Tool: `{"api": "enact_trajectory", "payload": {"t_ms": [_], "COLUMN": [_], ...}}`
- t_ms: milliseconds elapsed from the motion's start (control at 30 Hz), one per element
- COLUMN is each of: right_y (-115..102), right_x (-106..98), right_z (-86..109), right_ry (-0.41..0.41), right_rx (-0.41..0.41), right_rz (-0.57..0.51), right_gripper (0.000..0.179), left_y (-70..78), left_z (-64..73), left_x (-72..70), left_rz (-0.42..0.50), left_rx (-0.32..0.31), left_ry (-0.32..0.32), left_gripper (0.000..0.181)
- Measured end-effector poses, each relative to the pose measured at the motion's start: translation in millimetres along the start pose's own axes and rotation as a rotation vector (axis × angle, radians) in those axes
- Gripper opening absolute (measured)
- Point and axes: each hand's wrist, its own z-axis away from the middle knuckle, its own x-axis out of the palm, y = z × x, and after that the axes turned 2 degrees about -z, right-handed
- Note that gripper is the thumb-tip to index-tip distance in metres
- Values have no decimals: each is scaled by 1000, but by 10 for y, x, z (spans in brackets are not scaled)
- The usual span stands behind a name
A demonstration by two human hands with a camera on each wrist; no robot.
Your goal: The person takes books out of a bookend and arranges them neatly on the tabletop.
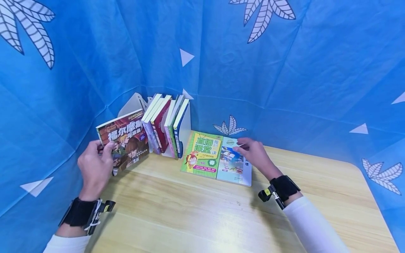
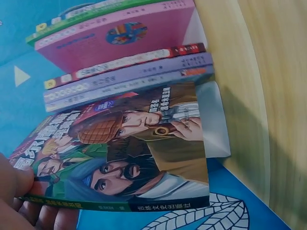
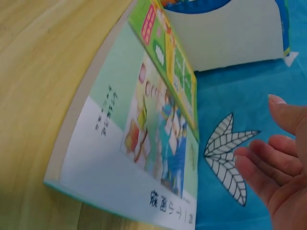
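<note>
At the left, my left hand [image 1: 95, 165] grips a dark red illustrated book [image 1: 131, 144] by its near edge, thumb on the front cover. That book stands tilted beside the left end of a row of upright books [image 1: 161, 131]. In the left wrist view its cover [image 2: 144, 163] shows a man in a checked cap and a man in a turban. Over the upper right edge of a pale blue book [image 1: 232, 177] hovers my right hand [image 1: 254, 153]. Its fingers are loosely bent and hold nothing in the right wrist view. A green-and-yellow book [image 1: 202, 163] lies flat against the pale blue one.
A white bookend [image 1: 134, 103] rises behind the row at the left, and a white panel [image 1: 186, 128] stands at its right end. Blue patterned cloth [image 1: 240, 80] hangs behind and left of the wooden table [image 1: 196, 207]. The table's right edge borders more cloth.
</note>
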Motion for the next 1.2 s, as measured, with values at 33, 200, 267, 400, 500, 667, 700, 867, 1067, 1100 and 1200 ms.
{"api": "enact_trajectory", "payload": {"t_ms": [33, 200, 267, 400, 500, 667, 700, 867, 1067, 1100, 1200], "right_y": [-8, -91, -115, -135, -154, -212, -225, -292, -374, -388, -435], "right_x": [2, 14, 26, 51, 76, 124, 134, 168, 220, 230, 264], "right_z": [10, 72, 88, 116, 148, 227, 246, 360, 472, 485, 513], "right_ry": [1, 0, -6, -20, -23, -31, -33, -56, -104, -109, -123], "right_rx": [-8, -60, -68, -69, -69, -98, -110, -141, -134, -137, -162], "right_rz": [-3, -20, -26, -33, -39, -50, -55, -86, -141, -149, -165], "right_gripper": [50, 46, 45, 45, 46, 48, 48, 49, 53, 53, 54], "left_y": [9, 23, 23, 55, 107, 199, 217, 311, 380, 389, 425], "left_z": [12, 87, 115, 170, 220, 321, 342, 450, 535, 542, 570], "left_x": [-23, -142, -193, -281, -328, -383, -391, -377, -298, -288, -275], "left_rz": [-1, -4, 1, 24, 41, 43, 45, 74, 112, 113, 110], "left_rx": [-2, -18, -15, -1, -6, -4, -3, 30, 96, 99, 67], "left_ry": [-4, 8, 16, 12, -3, -12, -15, -37, -78, -91, -145], "left_gripper": [31, 31, 31, 29, 27, 23, 23, 19, 20, 21, 19]}}
